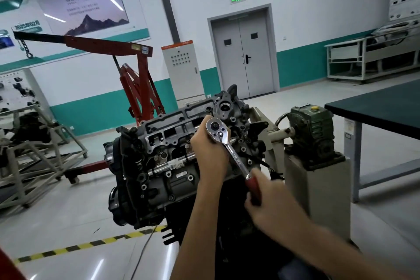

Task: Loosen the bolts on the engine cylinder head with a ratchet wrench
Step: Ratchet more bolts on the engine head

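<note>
The ratchet wrench (235,155) is gripped by its red handle in the right hand (272,209), nearest the camera. Its long axis runs up-left to the head, steadied by the left hand (210,154), fingers (198,134) curled, on the engine cylinder head (172,125).

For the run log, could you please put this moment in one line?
left hand: holds ratchet wrench at its head | right hand: grips its red handle | wrench over cylinder head | bolt hidden
</note>
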